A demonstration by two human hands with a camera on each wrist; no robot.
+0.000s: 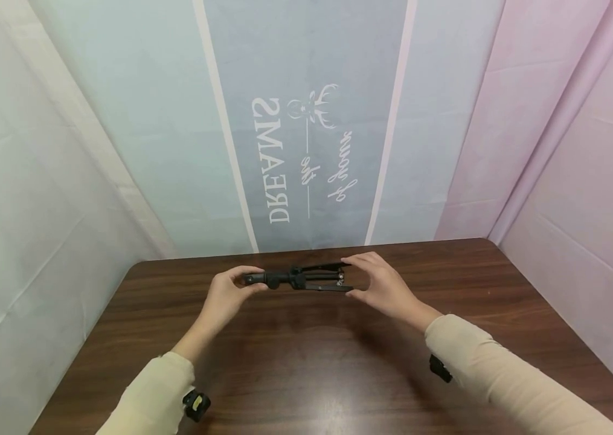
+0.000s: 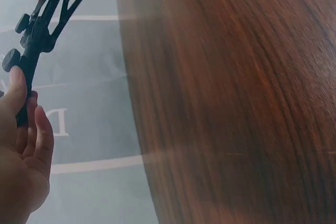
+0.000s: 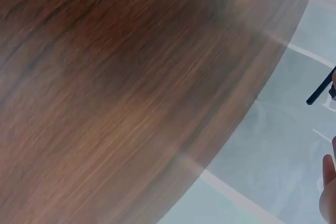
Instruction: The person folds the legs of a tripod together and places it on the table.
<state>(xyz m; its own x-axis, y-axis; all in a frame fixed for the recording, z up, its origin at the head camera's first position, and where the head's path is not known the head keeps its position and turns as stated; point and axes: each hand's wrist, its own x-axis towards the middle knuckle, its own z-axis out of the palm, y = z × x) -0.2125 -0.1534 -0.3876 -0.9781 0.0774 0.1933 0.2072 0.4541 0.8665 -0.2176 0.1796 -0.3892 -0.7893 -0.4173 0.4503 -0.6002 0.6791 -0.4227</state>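
Note:
A small black tripod (image 1: 298, 278) is held level above the far part of the table, its legs slightly spread toward the right. My left hand (image 1: 227, 295) grips the head end between thumb and fingers. At the other end, my right hand (image 1: 388, 290) spans the leg tips, thumb on the near leg and fingers on the far one. The left wrist view shows the tripod (image 2: 37, 38) slanting up from the left hand (image 2: 23, 177), with round knobs on its side. Only one leg (image 3: 320, 88) and part of the right hand (image 3: 329, 198) enter the right wrist view.
The brown wood-grain table (image 1: 306, 356) ends at a hanging cloth backdrop (image 1: 306, 60) with mirrored white lettering. Pale cloth walls stand at left (image 1: 23, 181) and right (image 1: 583, 181). A small black device (image 1: 196, 405) sits at the left sleeve, another (image 1: 439, 368) at the right.

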